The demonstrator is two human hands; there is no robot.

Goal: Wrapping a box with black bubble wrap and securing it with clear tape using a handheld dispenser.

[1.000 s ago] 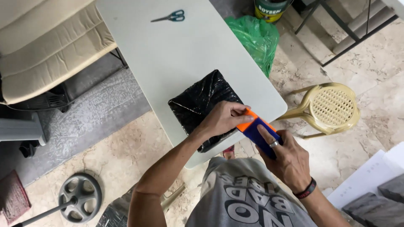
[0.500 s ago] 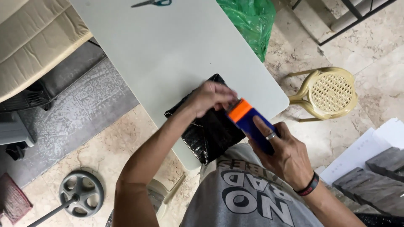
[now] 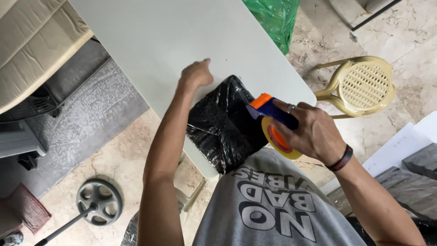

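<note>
**Parcel near the table corner, tape dispenser poised over it**

Parcel (image 3: 223, 123), a black bundle wrapped in glossy film, lies on the white table (image 3: 150, 41) close to its near corner, one end reaching the edge above the person's lap. The left hand (image 3: 196, 74) rests at its far upper corner, fingers loosely curled and grasping nothing that shows. The right hand (image 3: 306, 133) is clenched round a tape dispenser (image 3: 272, 119), blue with an orange tip and a yellowish roll, held just over the parcel's right side.

Sitting so near the edge, the parcel could slide or tip off if the dispenser drags against it while the left hand only steadies one corner. Slick film may also let the tape wrinkle or lift.

A green plastic bag (image 3: 273, 18) hangs past the table's far side; a yellow woven-seat chair (image 3: 362, 86) stands to the right, a wheeled base (image 3: 99, 202) on the floor left. Neither crowds the hands.
</note>
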